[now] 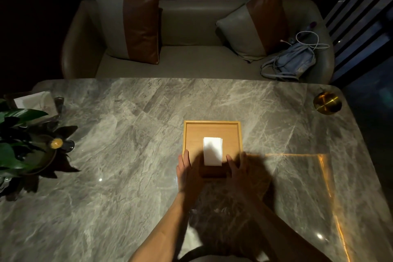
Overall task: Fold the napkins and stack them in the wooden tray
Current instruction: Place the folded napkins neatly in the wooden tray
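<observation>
A wooden tray point(212, 121) stands in the middle of a grey marble table point(127, 123), and inside it, nearer to the person, lies a small stack of folded white napkins point(212, 151) with the edges nearly in line. The left hand point(188, 169) lies at the near left corner of the tray, its fingers straight along the left wall; its grip is loose and holds nothing. The right hand point(238, 168) lies over the near right corner, just beside the napkins, with fingers spread and only a little bent; this grip also closes on nothing, although the shadow there is deep. Both bare forearms reach in from the bottom edge. At the left side of the table stands a green plant point(17, 134), and at the far right corner a round brass object point(327, 102). Behind the table is a grey sofa point(191, 23) with two grey and brown cushions point(131, 27), and a light blue bag point(293, 59) with a white cable point(308, 40) on top
</observation>
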The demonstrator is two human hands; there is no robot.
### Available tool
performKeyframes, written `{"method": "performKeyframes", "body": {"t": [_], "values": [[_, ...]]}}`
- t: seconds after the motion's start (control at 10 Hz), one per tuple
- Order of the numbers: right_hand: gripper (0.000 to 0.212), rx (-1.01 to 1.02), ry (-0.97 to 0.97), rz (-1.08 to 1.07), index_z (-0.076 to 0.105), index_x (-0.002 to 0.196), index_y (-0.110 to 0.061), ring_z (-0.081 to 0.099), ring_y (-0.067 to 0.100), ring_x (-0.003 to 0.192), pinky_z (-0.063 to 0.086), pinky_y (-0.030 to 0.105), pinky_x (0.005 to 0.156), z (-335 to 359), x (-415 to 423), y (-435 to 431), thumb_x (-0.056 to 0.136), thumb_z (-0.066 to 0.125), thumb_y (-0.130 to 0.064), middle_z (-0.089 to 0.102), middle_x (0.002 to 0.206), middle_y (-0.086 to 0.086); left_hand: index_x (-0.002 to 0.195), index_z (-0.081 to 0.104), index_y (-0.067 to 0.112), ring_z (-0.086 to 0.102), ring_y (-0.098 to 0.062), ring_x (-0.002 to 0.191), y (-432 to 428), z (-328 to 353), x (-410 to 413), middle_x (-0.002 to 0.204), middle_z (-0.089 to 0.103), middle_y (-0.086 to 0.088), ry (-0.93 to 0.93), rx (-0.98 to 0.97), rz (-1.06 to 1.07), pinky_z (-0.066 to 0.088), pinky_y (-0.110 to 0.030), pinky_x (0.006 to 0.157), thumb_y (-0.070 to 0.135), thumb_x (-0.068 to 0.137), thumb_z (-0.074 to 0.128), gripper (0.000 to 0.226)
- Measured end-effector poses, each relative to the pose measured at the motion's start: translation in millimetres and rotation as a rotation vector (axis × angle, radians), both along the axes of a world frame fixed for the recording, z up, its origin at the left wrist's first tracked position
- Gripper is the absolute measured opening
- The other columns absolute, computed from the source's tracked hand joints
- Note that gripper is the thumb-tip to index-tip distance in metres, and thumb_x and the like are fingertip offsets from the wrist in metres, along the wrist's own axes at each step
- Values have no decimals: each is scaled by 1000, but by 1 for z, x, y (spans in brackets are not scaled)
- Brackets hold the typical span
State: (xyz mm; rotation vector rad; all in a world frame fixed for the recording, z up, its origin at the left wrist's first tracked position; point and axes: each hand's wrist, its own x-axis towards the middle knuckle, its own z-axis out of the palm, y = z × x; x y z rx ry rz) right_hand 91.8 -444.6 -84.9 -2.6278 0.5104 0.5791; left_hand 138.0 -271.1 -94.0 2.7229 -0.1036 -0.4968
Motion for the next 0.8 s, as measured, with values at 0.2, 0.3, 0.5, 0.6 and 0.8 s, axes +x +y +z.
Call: {"method": "performKeyframes", "body": {"t": [0.2,0.3,0.5,0.6,0.8], "values": [[66,-105,45,102,19,158,-35,0,31,157,9,55,124,1,-42,8,98,44,-46,-2,170,8,137,53,26,55,-18,113,11,8,-34,128,58,0,-37,31,19,49,-34,93,33,97,23,51],[76,-124,134,185,7,160,-36,3,33,156,9,55,124,3,-63,8,95,45,-48,-3,170,9,142,53,21,54,-31,132,17,11,-57,141,56,-7,-3,117,-130,50,-44,103,39,102,27,50],[55,-102,133,164,32,155,-31,40,25,140,35,37,114,33,-49,6,102,36,-47,44,153,5,142,45,15,48,-31,132,24,43,-37,143,52,-11,219,169,-216,43,-44,110,26,101,50,42],[42,-90,135,104,60,126,-16,58,30,119,48,40,101,64,-23,7,104,34,-41,64,127,11,130,56,9,60,-35,120,31,80,-16,131,62,-17,234,197,-172,49,-44,101,25,106,44,31],[34,-69,18,166,67,112,-9,65,34,111,50,38,92,148,50,17,105,43,-32,70,118,16,128,59,6,61,-33,124,60,172,48,133,64,-15,74,304,-223,50,-42,100,9,103,48,28]]}}
